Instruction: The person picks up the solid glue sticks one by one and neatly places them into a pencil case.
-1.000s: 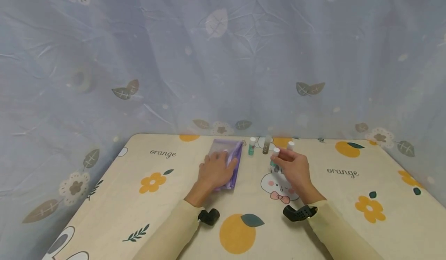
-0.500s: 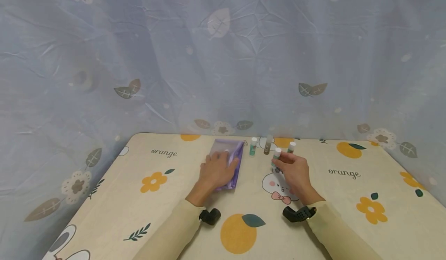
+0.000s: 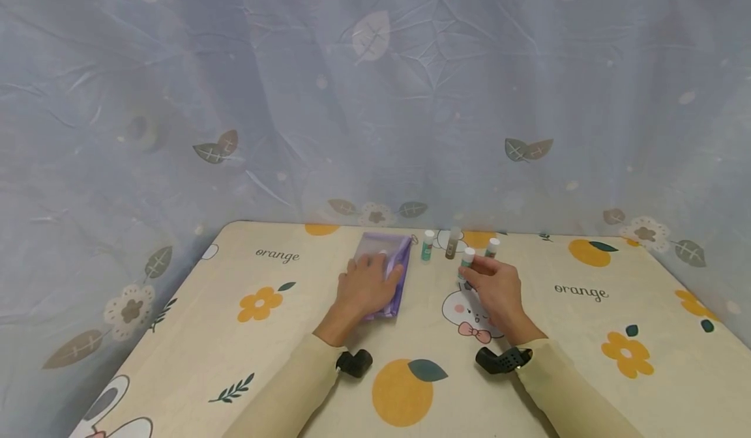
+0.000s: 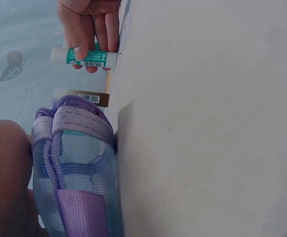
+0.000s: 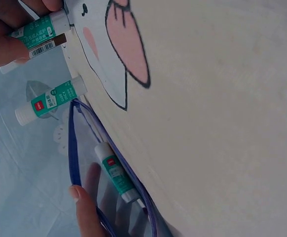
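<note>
My left hand (image 3: 365, 287) lies over a purple-edged mesh zip pouch (image 3: 375, 242) and grips its upper edge, thumb (image 5: 87, 210) at the blue rim, fingers showing through the mesh. The pouch mouth gapes towards the right. Inside it lies a green glue stick with white ends (image 5: 116, 177). My right hand (image 3: 497, 291) pinches another green-labelled, white-capped glue stick (image 4: 87, 58) between thumb and fingers. This one stands upright, its base at or close to the tabletop.
Behind the hands stand a green glue stick (image 3: 427, 247), a brown-labelled stick with a clear cap (image 3: 452, 244), and a white-capped stick (image 3: 492, 248) partly hidden by my right fingers. A patterned cloth (image 3: 281, 334) covers the table; a grey-blue curtain (image 3: 411, 118) hangs behind it.
The whole head view has shifted slightly. Both hands keep their places on the pouch and the glue stick; nothing has been let go or taken.
</note>
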A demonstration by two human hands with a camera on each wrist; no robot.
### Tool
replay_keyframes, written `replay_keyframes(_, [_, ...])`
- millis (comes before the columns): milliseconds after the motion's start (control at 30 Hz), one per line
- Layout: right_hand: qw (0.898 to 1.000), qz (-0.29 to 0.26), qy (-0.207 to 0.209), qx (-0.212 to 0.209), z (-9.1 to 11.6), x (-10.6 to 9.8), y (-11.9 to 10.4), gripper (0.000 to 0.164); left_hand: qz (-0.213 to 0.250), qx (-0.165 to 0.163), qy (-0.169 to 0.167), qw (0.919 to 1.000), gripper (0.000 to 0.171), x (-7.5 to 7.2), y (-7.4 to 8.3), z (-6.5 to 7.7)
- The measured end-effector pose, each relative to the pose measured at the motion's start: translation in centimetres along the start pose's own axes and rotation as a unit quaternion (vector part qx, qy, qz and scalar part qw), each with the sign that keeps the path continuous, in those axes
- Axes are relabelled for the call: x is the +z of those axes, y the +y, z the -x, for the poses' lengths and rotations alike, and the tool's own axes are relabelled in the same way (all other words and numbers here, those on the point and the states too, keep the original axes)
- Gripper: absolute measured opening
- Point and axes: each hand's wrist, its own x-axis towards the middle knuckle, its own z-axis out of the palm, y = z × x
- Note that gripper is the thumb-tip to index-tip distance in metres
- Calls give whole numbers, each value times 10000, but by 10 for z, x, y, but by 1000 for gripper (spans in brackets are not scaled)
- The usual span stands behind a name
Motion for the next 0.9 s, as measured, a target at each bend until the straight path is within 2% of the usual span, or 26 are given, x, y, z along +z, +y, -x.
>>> replay_keyframes(333, [9999, -122, -63, 88, 2, 1, -2, 52, -60, -9, 5, 10000, 66, 2, 0, -2])
replay_keyframes(900, [9997, -119, -206, -10, 4, 4, -10, 49, -47, -12, -23, 10000, 66, 3, -2, -3])
